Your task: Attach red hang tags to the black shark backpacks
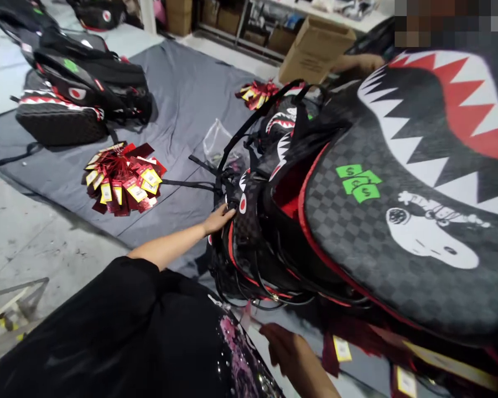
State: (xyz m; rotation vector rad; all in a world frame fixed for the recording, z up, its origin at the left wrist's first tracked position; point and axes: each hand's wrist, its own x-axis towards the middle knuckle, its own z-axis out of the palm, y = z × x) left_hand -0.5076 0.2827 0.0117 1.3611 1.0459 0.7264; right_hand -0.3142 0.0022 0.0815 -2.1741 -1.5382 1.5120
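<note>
Your left hand rests flat on the near end of the heap of black checkered backpacks with shark-mouth prints, fingers spread wide and pressed on the cloth, closing on nothing. The heap lies on the grey floor sheet, right in front of you, and its straps stick out toward that hand. If you mean to shift one bag, judge which one your palm is on before you pull: the bags overlap, and their thin black straps loop across one another, so a tug on one may drag its neighbour.

Your right hand is low, below the heap; it is blurred, and I cannot tell whether its grip is closed or what it holds. Just beside it lie red hang tags with yellow labels, partly under the bags.

The large backpack with the white cartoon dog and green money patch fills the right side of the heap and hides much of what lies beneath it; it is the main thing in your way.

Left of the heap, apart from it, sits a fanned bundle of red and yellow tags. Beyond the heap lies a smaller bundle of tags and a clear plastic bag. Far left of the heap stands another pile of black backpacks; behind the heap, a brown cardboard box.
</note>
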